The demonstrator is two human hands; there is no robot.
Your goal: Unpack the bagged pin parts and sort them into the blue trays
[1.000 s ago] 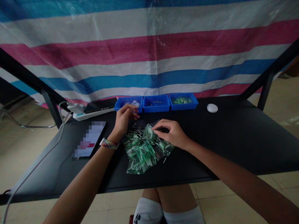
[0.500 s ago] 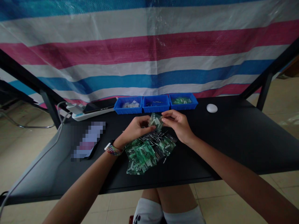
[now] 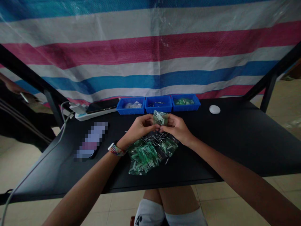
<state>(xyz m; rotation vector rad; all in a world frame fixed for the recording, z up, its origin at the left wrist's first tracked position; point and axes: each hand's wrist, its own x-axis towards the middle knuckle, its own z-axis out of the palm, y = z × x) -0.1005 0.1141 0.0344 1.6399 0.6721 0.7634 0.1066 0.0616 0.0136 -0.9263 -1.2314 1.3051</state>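
My left hand (image 3: 139,128) and my right hand (image 3: 176,127) meet above the black table (image 3: 235,141), both pinched on one small clear bag of green parts (image 3: 160,117), held upright between them. Below the hands lies a pile of similar small bags with green and white parts (image 3: 148,153). A beaded band is on my left wrist.
Three blue trays (image 3: 160,104) stand in a row at the table's back edge, in front of a striped tarp. A phone (image 3: 90,142) lies at the left, a power strip with another phone (image 3: 94,110) behind it, a white round object (image 3: 214,109) at right. Another person's hand (image 3: 14,88) shows at far left.
My left hand came from the left blue tray to the middle. My right hand lifted one small bag off the pile, and both hands now grip it together.
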